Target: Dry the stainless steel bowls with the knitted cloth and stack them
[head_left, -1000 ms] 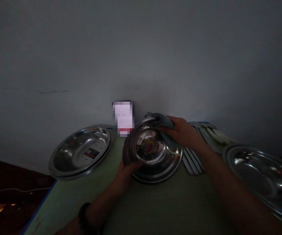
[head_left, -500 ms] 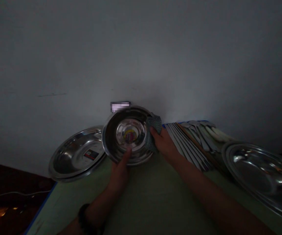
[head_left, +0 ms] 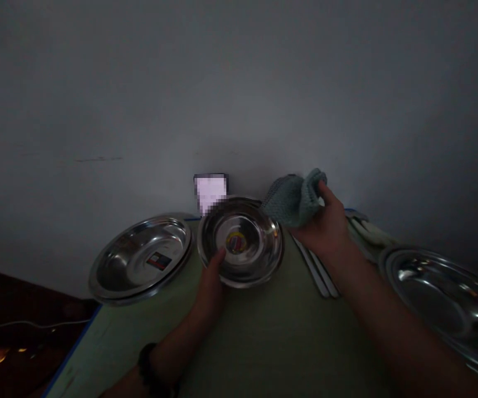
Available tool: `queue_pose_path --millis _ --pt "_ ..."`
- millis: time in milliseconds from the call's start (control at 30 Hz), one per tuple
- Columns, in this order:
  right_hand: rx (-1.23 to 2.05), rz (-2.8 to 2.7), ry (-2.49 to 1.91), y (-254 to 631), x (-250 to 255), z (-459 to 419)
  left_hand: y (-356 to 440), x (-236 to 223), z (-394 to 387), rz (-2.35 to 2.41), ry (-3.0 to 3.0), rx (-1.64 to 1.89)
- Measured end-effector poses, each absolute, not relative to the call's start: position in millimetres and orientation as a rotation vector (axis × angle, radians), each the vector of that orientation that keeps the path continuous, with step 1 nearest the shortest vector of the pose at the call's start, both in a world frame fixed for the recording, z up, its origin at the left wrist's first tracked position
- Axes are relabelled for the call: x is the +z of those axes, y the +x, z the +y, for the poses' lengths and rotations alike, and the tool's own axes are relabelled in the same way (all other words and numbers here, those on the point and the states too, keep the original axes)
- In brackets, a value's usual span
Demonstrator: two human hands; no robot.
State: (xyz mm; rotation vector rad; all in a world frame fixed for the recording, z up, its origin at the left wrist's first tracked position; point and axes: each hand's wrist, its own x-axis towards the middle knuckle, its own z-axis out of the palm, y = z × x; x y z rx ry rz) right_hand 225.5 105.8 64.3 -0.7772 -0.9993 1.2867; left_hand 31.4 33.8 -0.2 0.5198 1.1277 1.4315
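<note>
**One bowl and one cloth, held in two hands**

In the head view, the left hand gripped one steel bowl, its thumb over the near rim, toward a single round sticker. The bowl was tilted above the middle of the counter. The right hand was closed on one bunched grey-green cloth near the bowl's right rim; whether the two touched could not be told.

At left sat two nested basins, the upper bearing one dark label. At right lay at least two more rimmed vessels, stacked. Two metal handles showed plainly below the right hand; the full number of utensils was hidden. One blurred-out device stood against the wall.
</note>
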Motion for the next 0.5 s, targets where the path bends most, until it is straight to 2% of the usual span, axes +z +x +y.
queue_pose_path --millis 167,400,500 --pt "1.338 -0.875 -0.689 218.6 62.5 98.0 26.8 -4.5 37.5 1.131 0.528 1.439" --pt "1.646 -0.583 -0.213 213.7 67.2 97.5 33.3 9.2 36.4 1.144 0.407 1.466" --pt "1.694 -0.48 -0.186 211.3 72.4 95.2 35.4 9.7 36.2 1.114 0.383 1.477"
